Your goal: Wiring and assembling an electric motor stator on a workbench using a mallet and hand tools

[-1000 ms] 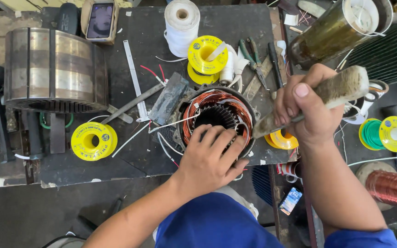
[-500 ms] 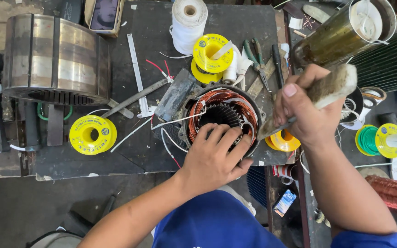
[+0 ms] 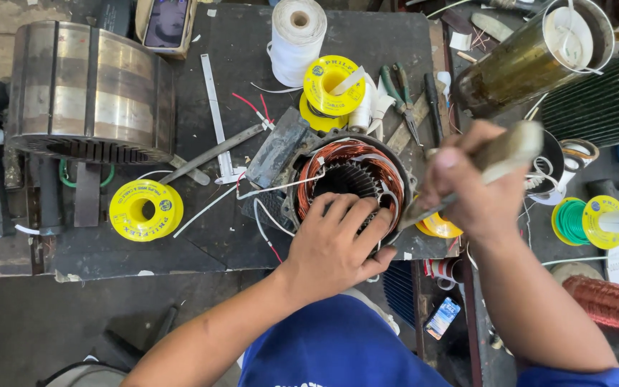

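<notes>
- Motor stator [image 3: 352, 179], frame centre on the counter [image 3: 202, 244]: left hand [image 3: 338, 247] spread on it.
- Right hand [image 3: 478, 190] grips a blurred tool [image 3: 499, 154].
- Three yellow round-labelled spools: left [image 3: 145, 210], top centre [image 3: 333, 86], far right [image 3: 603, 222].

Person wears a plain blue short-sleeved cloth shirt [image 3: 338, 344]; a second blue sleeve edge shows at lower right. Both forearms bare. Left hand [image 3: 334, 247] and right hand [image 3: 471, 190] bare: no gloves, rings or watch.
</notes>
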